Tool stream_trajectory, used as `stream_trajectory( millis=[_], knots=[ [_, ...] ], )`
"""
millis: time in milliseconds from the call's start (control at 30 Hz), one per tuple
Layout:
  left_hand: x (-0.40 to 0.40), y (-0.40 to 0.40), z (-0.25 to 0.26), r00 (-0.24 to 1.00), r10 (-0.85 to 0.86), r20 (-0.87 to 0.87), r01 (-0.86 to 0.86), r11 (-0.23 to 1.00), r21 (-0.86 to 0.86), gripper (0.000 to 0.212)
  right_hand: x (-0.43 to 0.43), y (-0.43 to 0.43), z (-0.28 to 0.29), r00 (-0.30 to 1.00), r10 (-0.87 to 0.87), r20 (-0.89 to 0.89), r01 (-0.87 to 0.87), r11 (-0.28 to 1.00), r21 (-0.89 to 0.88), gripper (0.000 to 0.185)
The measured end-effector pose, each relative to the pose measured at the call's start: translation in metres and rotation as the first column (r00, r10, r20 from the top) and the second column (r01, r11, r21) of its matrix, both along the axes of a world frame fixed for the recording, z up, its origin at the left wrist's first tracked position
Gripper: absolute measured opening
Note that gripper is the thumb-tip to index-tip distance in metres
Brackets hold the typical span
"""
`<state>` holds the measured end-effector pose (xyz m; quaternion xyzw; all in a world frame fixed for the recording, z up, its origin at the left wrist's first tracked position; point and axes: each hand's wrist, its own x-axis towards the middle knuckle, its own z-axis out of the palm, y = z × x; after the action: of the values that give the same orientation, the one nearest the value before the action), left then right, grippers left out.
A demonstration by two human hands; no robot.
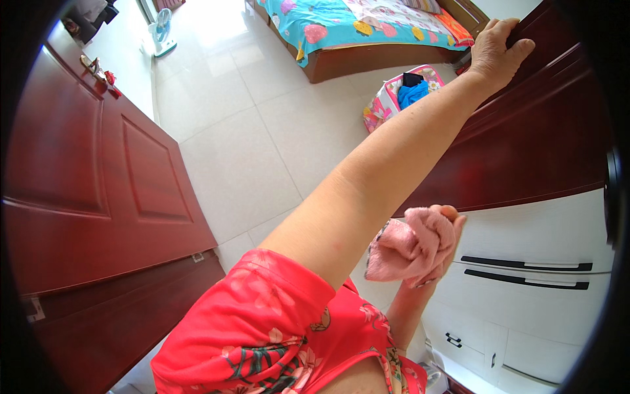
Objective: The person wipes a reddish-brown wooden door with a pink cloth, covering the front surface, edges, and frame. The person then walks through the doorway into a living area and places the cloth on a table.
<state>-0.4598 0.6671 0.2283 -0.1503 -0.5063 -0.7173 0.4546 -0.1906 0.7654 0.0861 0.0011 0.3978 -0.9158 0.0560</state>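
My left arm stretches across the view to the upper right. My left hand [497,54] lies against the dark red wooden door frame [531,133], its thumb apart from its fingers. Part of its palm side is hidden. Lower down, my right hand [457,231] holds a bunched pink towelling cloth [418,246] with a dark-edged border. The cloth covers most of that hand and is in front of a white cabinet [521,310] with black handles.
A dark red panelled door [128,187] with a handle [93,69] stands open at left. Beyond, a standing fan [162,32], a bed [339,59] and a floral bag [381,106] holding a blue cloth [412,93] are on the pale tiled floor [236,162].
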Motion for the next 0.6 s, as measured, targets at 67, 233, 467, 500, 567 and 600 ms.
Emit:
stream_trajectory(
  millis=[67,233,467,500,567,600],
  knots=[
    [-0.005,0.001,-0.001,0.999,0.038,-0.003,-0.038,0.999,0.002,0.046,-0.012,0.002,-0.032,0.671,0.043,-0.740,0.570,0.608,0.553,0.034],
    [0.037,-0.019,-0.020,0.922,-0.379,0.080,0.369,0.922,0.119,0.038,-0.011,-0.007,-0.050,0.584,0.157,-0.797,0.724,0.345,0.598,0.056],
    [0.086,-0.008,-0.160,0.877,0.195,0.440,-0.185,0.981,-0.067,0.022,0.002,0.010,-0.032,0.810,0.198,-0.552,0.526,0.169,0.833,0.070],
    [0.093,-0.007,-0.177,0.854,0.280,0.437,-0.258,0.960,-0.112,0.017,0.003,0.013,-0.039,0.782,0.171,-0.599,0.570,0.193,0.799,0.068],
    [0.115,-0.007,-0.188,0.811,0.133,0.570,0.001,0.974,-0.228,0.019,0.000,0.027,-0.057,0.704,0.145,-0.695,0.667,0.200,0.718,0.068],
    [0.135,-0.016,-0.184,0.777,0.055,0.627,0.131,0.960,-0.247,0.020,-0.003,0.028,-0.061,0.643,0.174,-0.746,0.714,0.215,0.666,0.070]
  ],
)
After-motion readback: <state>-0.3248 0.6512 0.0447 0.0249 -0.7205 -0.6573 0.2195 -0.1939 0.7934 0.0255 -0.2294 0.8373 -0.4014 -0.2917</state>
